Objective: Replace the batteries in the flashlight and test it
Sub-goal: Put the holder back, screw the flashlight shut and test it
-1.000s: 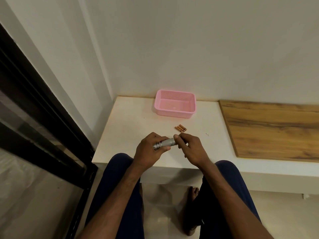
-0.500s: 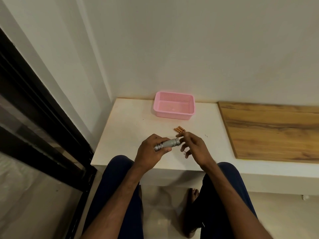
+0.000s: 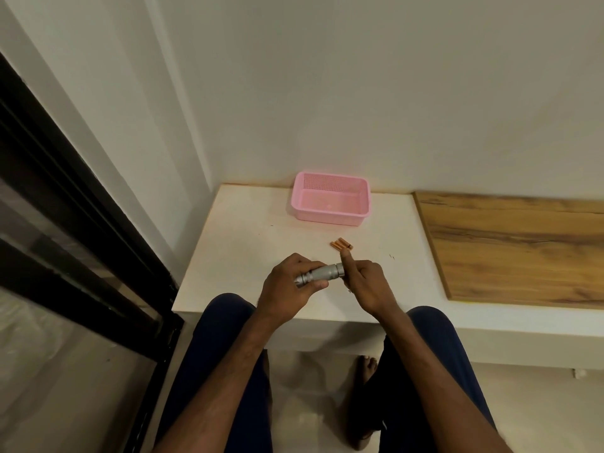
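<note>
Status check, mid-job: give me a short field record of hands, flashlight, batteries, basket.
flashlight: silver, held over front edge of table
left hand: grips its left end
right hand: at its other end, fingers curled; grip unclear
batteries: copper-coloured cluster lying on table beyond hands
basket: pink, on table by wall

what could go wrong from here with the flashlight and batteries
1. The left hand grips the flashlight near the front edge of the table, with the right hand at its tail; a loosened part might slip and fall to the floor.
2. The batteries lie loose on the table, outside the basket; a nudge could roll them away.
3. Their markings are too small to read, so they may go in reversed.
</note>
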